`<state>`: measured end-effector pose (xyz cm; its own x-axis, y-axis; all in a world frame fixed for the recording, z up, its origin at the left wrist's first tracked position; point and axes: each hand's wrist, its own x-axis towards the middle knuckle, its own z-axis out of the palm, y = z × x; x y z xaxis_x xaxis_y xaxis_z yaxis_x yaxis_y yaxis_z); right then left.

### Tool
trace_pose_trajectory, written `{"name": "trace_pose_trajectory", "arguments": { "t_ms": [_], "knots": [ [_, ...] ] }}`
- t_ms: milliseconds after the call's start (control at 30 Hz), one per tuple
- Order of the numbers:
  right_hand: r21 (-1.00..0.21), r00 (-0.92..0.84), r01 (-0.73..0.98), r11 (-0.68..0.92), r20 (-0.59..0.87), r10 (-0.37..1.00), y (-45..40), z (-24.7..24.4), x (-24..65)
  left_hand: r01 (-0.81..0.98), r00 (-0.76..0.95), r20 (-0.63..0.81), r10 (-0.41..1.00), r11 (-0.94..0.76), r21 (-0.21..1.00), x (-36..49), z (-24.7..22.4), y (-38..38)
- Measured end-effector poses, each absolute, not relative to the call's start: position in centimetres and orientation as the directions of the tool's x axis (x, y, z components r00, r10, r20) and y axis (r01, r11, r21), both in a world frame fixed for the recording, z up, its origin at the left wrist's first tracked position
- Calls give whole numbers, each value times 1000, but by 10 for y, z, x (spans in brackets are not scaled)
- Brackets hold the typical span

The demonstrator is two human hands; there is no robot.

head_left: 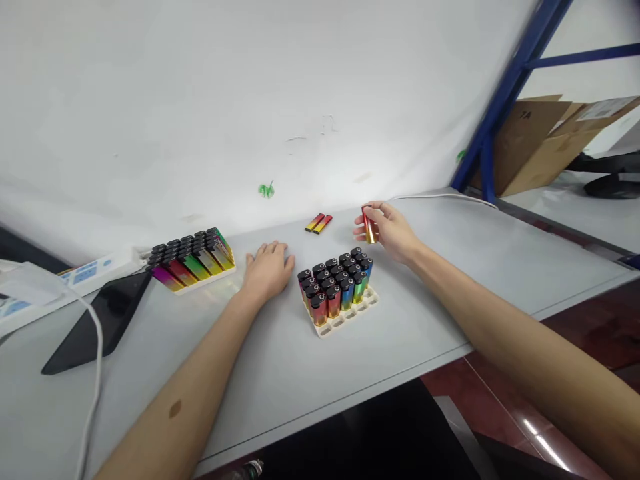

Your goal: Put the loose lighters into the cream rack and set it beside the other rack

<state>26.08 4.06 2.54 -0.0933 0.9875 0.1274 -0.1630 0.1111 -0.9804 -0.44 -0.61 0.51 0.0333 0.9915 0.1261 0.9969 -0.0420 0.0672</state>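
My right hand (387,230) is raised over the back of the table, its thumb and fingers closed round a shiny red-and-gold lighter (370,230) tilted slightly; no black cap shows on it. My left hand (267,272) lies palm down on the table with fingers spread, holding nothing. Between the two arms stands a cream holder tray (350,318) with rows of upright black-capped lighters (333,303) in red, blue, green and gold; the slots along its front and right edges hold none. Two red-and-yellow lighters (323,224) lie flat by the wall, left of my right hand.
A second tray (187,290) packed with colourful lighters stands on the left. Beside it are a dark tablet (100,323), a white power strip (100,271) and a white cable (95,373). Cardboard boxes (540,147) sit behind a blue metal frame (487,133) at the right.
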Motion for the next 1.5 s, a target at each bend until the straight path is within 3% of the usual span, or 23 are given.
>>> {"name": "trace_pose_trajectory", "arguments": {
  "t_ms": [133,433,700,1367,1500],
  "knots": [
    [-971,-72,-227,71,90,993,33,31,273,998,35,128,991,-42,49,-6,5,-5],
    [-975,-99,-189,-120,-102,990,37,24,267,998,34,129,991,-40,41,-5,8,-6],
    [-979,-162,-176,-98,-69,984,31,23,259,998,47,144,989,-53,36,-6,6,-5],
    [-978,-103,-194,-77,-58,993,31,18,260,998,43,132,990,-49,44,-4,9,-6],
    [-983,-85,-181,-14,2,996,30,18,257,998,42,131,990,-49,44,-4,10,-7]
  ]
}}
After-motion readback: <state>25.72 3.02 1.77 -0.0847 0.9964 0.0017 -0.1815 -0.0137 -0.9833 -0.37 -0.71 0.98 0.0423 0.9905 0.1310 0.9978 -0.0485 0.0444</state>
